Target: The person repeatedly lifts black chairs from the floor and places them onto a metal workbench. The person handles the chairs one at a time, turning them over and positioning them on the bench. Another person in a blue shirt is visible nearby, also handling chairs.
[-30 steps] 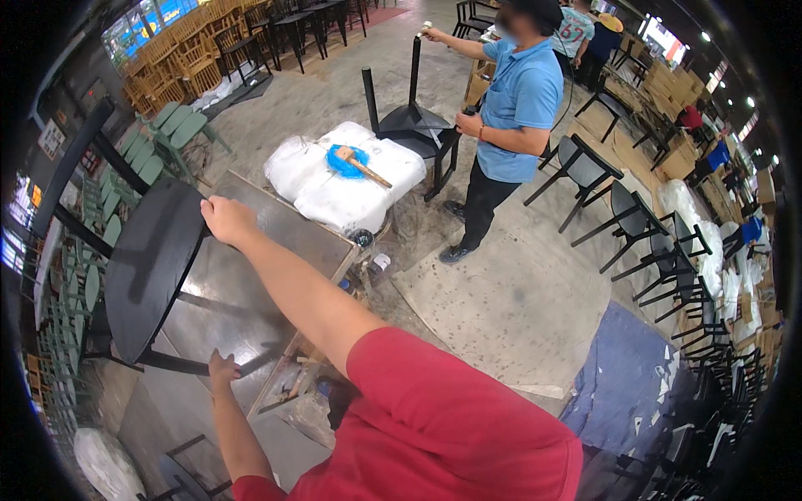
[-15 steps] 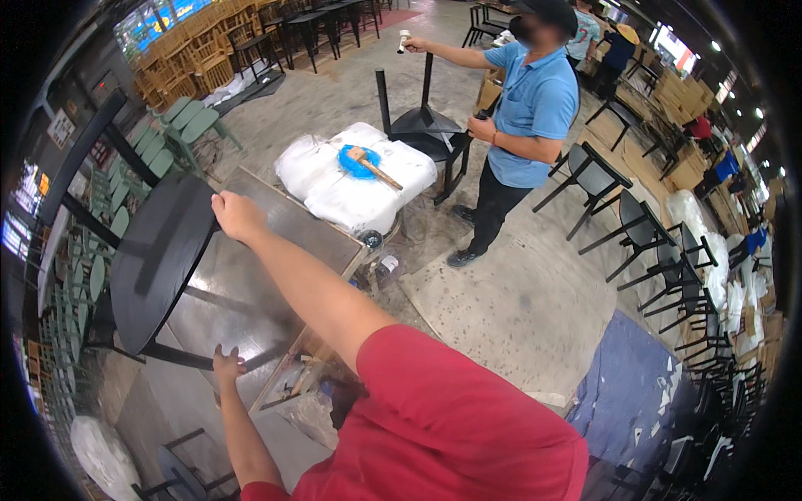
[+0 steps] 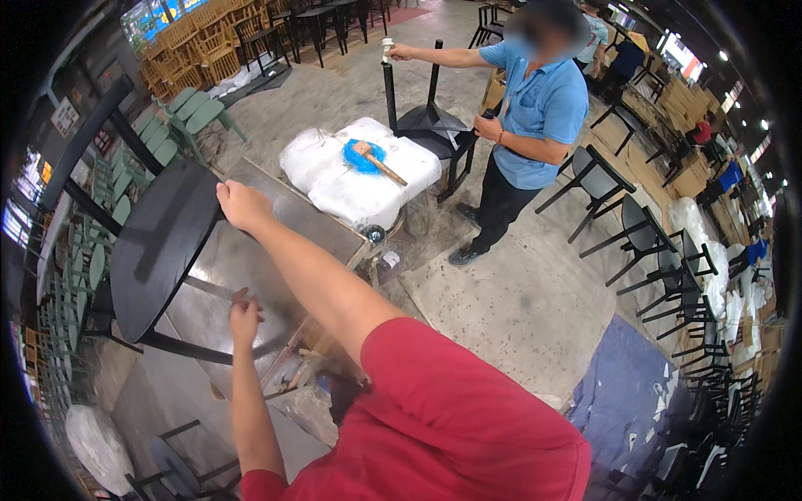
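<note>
I can read no wording clearly from where I stand. To my upper left, a blue panel (image 3: 152, 22) carries yellow marks, too small to make out. A pale sign (image 3: 64, 117) on the wall has blurred marks. Near my bench (image 3: 305, 219), a white label (image 3: 390, 260) is illegible, as is a white-and-red panel (image 3: 678, 52) far off at upper right.

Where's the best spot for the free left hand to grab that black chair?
Probably the slim lower leg, coming from the right, where the left hand is. The leg juts rightward past the broad seat, narrow enough to wrap fingers around. The right hand holds the seat's edge higher up, so this grip would steady the lower part.
</note>
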The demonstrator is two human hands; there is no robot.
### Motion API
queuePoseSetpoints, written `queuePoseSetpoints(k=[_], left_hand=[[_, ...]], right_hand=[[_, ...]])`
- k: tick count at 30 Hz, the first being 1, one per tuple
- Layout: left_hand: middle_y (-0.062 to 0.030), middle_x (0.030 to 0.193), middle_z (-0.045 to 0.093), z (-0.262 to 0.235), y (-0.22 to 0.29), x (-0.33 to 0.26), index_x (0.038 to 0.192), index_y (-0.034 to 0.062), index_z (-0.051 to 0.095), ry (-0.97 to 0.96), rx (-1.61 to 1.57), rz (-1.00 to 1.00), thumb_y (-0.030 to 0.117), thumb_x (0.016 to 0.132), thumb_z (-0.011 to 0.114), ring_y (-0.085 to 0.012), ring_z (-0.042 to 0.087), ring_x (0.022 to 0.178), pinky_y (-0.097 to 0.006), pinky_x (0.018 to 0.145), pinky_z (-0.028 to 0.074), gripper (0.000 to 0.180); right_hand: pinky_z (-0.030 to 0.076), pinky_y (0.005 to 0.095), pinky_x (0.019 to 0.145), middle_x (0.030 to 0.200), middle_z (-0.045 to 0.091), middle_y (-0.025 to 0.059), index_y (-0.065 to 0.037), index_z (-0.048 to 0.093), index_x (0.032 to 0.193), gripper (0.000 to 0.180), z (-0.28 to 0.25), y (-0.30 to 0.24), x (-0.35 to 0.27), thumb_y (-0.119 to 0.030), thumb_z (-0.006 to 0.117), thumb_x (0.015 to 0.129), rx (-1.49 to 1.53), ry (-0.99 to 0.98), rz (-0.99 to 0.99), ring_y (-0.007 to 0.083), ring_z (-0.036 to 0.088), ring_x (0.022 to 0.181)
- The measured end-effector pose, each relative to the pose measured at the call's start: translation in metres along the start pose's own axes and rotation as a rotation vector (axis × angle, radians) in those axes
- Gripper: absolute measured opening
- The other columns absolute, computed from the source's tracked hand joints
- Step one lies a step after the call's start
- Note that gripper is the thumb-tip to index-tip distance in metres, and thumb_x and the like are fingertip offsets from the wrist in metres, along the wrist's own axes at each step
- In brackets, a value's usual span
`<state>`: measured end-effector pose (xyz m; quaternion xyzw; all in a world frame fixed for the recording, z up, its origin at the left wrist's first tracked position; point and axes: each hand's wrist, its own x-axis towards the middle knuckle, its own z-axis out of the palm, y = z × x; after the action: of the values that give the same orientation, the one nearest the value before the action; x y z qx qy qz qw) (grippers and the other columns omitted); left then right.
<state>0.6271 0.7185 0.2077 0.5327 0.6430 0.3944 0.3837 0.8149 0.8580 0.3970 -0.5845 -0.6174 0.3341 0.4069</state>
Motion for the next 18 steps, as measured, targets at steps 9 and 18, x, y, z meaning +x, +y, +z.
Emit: queuePoseSetpoints(k=[9, 18], left_hand=[[-0.009, 0.08, 0.064, 0.08, -0.099, -0.073, 0.123, -0.0025, 0.058, -0.251, -0.042, -0.138, 0.019, 0.093, 0.068, -0.0147, 0.059, 0.056, -0.029, 0.048, 0.049, 0.038], [-0.0113, 0.076, 0.067, 0.033, -0.141, -0.16, 0.119, 0.0022, 0.057, -0.122, -0.056, -0.586, 0.024, 0.095, 0.063, -0.0193, 0.063, 0.049, -0.029, 0.043, 0.047, 0.033]], right_hand=[[0.049, 0.0552, 0.09, 0.106, 0.07, 0.0218, -0.01, 0.065, 0.104, 0.045, 0.003, -0.004, -0.001, -0.044, 0.036, 0.102, -0.01, -0.005, -0.038, 0.0426, 0.065, 0.103], [0.047, 0.0546, 0.091, 0.108, 0.069, 0.0202, -0.011, 0.063, 0.103, 0.044, 0.002, 0.01, 0.005, -0.046, 0.035, 0.102, 0.05, 0.012, 0.025, 0.0433, 0.063, 0.105]])
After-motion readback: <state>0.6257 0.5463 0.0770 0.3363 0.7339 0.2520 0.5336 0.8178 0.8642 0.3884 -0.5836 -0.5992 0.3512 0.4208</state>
